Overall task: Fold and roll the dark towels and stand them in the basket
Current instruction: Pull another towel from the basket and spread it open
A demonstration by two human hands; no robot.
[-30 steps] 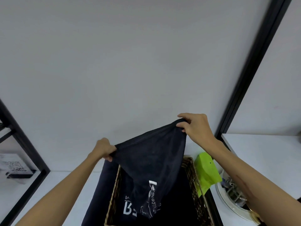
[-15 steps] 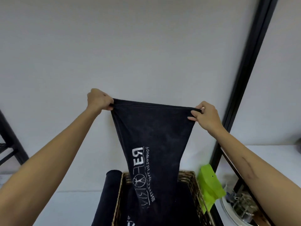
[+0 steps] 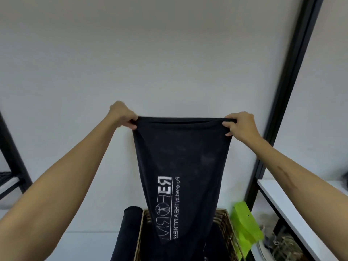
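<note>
We pinch the dark towel (image 3: 180,166) by its top corners, left hand (image 3: 122,115) and right hand (image 3: 239,123) each in a clenched grip; it hangs limp and light above the wicker basket (image 3: 224,223) at 6 o'clock.

Flat white table top (image 3: 90,245) low down — brown woven wicker basket (image 3: 228,228) standing on it, long dark cloth roll (image 3: 128,228) just beside, bright green bag (image 3: 244,225) on the other side.

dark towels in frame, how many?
2 clearly: one towel held up by the left hand and right hand, one rolled towel left of the basket. More may be hidden inside it.
</note>
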